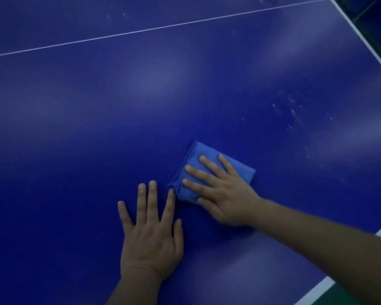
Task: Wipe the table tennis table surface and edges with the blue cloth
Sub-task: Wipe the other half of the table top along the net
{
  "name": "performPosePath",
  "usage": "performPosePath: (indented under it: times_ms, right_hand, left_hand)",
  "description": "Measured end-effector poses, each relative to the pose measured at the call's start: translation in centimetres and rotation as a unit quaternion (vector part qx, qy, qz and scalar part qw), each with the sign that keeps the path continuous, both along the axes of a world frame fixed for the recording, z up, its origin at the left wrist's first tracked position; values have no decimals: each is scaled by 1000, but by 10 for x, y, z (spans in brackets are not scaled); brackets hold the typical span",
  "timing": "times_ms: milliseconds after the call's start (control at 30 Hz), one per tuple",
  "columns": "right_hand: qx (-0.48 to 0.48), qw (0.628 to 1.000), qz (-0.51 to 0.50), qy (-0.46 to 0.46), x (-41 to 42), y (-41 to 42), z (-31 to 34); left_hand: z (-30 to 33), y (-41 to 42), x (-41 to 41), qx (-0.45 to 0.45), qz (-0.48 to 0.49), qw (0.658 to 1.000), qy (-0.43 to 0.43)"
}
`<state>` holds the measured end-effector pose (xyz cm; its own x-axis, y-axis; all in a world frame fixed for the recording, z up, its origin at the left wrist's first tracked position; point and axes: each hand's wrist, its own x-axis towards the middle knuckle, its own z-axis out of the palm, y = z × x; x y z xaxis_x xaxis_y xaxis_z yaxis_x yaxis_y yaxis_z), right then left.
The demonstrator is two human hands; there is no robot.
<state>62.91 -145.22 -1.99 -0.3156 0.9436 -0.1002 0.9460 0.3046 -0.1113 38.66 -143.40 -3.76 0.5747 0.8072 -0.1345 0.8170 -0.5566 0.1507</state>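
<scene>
Pressing down flat, the folded blue cloth [209, 172] is being pinned to the blue counter [119, 111] at lower centre of the frame by the right hand [227, 194], fingers [198, 170] stretched straight, not curled round it. Just left of it, the left hand [151, 234] is being rested palm-down, fingers spread, holding nothing. White specks [293, 111] are showing at right.

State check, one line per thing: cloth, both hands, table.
blue cloth: folded into a pad, flat on the table.
right hand: fingers straight, pressing on the cloth.
left hand: fingers spread, flat on the bare surface beside the cloth.
table: pale specks on the surface, up and right of the cloth.
</scene>
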Motion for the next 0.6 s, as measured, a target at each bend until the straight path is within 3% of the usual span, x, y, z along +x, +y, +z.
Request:
performPosePath:
  times_ms: [67, 233, 300, 400, 467, 533, 600]
  right_hand:
    - [0, 999, -19, -29, 33, 43, -4]
    - [-14, 949, -314, -21, 102, 156, 8]
    - [0, 931, -365, -14, 99, 175, 3]
    - [68, 965, -255, -17, 52, 154, -6]
    - [69, 996, -58, -6, 25, 111, -12]
    - [24, 993, 113, -5, 39, 88, -8]
    - [41, 991, 123, -28, 83, 110, -10]
  left_hand:
    - [0, 0, 1, 5, -4, 1000, 5]
    - [2, -2, 1, 6, 3, 1000, 4]
    - [3, -2, 2, 6, 5, 1000, 6]
    - [4, -4, 3, 9, 5, 1000, 12]
    - [6, -4, 4, 6, 10, 1000, 17]
    - [7, -5, 5, 6, 15, 999, 29]
    - [10, -6, 5, 4, 19, 999, 40]
